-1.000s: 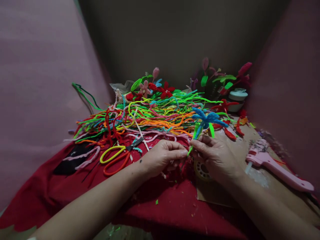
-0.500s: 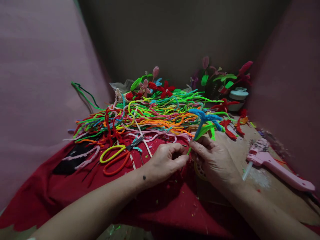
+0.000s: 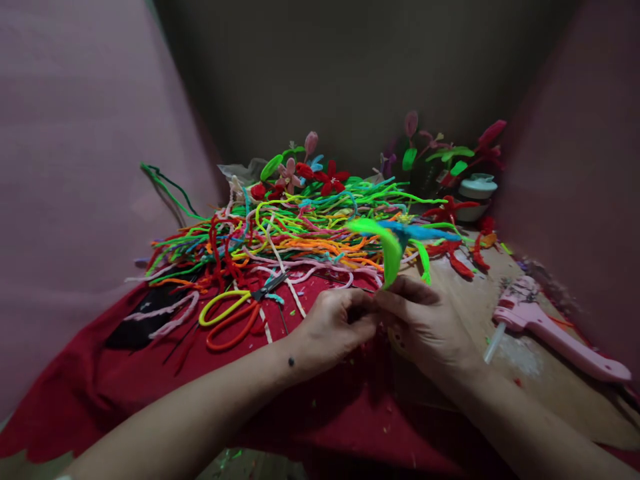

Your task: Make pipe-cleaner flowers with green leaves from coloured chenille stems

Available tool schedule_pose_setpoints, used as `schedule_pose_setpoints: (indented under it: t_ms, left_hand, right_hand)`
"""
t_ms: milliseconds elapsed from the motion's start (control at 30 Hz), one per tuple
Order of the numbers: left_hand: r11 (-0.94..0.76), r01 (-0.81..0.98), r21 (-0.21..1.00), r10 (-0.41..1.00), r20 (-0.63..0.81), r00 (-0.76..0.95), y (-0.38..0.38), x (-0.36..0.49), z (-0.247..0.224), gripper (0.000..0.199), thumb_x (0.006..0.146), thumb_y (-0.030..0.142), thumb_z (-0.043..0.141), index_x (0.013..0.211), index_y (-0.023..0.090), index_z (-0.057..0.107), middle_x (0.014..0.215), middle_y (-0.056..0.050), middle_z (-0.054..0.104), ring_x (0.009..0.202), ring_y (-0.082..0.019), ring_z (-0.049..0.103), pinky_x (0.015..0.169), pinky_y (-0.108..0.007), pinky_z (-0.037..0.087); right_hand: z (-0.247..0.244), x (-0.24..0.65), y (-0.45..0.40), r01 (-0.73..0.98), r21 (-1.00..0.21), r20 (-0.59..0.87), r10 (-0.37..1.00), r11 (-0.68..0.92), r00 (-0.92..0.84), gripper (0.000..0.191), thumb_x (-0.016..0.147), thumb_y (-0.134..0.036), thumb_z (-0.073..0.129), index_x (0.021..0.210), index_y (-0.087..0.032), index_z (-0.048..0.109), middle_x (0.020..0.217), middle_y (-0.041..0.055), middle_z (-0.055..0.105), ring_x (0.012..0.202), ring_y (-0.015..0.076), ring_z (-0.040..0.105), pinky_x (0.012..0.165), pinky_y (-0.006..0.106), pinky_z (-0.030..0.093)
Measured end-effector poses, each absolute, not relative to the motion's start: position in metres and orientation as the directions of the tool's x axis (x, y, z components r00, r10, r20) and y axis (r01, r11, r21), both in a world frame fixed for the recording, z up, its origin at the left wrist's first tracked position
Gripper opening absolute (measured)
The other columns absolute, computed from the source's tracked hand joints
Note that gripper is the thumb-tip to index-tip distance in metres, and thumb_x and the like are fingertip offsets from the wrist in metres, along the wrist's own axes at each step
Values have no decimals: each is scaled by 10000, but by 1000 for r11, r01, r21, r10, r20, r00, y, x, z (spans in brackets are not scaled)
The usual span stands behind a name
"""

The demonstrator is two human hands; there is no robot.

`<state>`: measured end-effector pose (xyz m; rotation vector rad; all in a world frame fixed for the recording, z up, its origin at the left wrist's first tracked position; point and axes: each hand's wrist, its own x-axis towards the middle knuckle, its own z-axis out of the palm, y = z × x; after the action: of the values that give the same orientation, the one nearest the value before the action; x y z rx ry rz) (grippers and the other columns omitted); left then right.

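Right hand [image 3: 433, 323], fingers pinching blue flower [image 3: 425, 232] below green leaves [image 3: 393, 259], left hand [image 3: 333, 325] touching, its grasp unclear

Pipe cleaners [image 3: 320, 245], scissors [image 3: 256, 299] and a glue gun [image 3: 555, 333] suggest a craft workspace.

Blue flower [image 3: 431, 232] in fingers [image 3: 400, 305], scissors [image 3: 230, 328], pipe cleaners [image 3: 310, 247]

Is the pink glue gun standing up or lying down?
Lying down: the pink glue gun rests on the brown board, its long handle stretched out along it.
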<state>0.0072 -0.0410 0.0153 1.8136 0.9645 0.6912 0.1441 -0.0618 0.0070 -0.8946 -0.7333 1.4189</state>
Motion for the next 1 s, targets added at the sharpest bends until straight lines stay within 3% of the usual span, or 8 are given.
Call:
schedule_pose_setpoints:
  t_ms: [167,333,533,700,900,1000]
  left_hand:
    - [-427,433,794,850,189,492,-41,7,12,125,716,158,503,600,131,540,554,37,449,524,-73,386,504,-194,321]
    - [-386,337,859,827,160,539,-41,4,16,203,782,233,484,623,130,556,569,31,455,540,-75,397,506,-185,334]
    - [-417,384,823,847,199,493,-42,4,16,103,748,166,504,685,146,583,608,23,521,567,-87,455,548,-188,368]
    - [-493,476,728,840,257,477,-45,6,11,121,744,153,517,626,165,544,571,30,493,521,-85,420,513,-192,330]
    - [-412,550,726,788,-20,616,-39,3,17,83,719,157,539,657,157,594,588,16,538,554,-109,467,520,-205,344]
    - [-349,508,787,795,-38,606,-35,0,23,85,721,145,536,752,157,614,614,24,535,569,-107,462,515,-198,341]
  right_hand:
    - [3,145,-63,-474,-878,-65,998,-63,-13,179,580,-170,789,656,-187,628,584,-56,578,570,84,503,553,198,391]
    - [7,148,-62,-498,-859,-74,991,-120,-111,177,593,-270,783,710,-171,694,611,-25,598,563,86,507,531,206,384]
    - [8,147,-63,-442,-893,-80,997,-81,-22,161,561,-236,791,594,-168,648,579,-29,583,546,90,481,516,220,362]
    - [5,146,-63,-300,-949,-127,988,-94,93,237,598,-325,772,605,-180,585,518,-45,498,485,91,420,454,227,303]
    - [13,154,-59,-307,-948,-120,986,-79,115,310,559,-345,790,578,-174,532,489,-57,471,435,67,381,416,217,269]
    - [11,157,-57,-320,-946,-89,988,-45,124,318,552,-353,795,614,-172,541,479,-68,463,414,59,363,397,209,234]
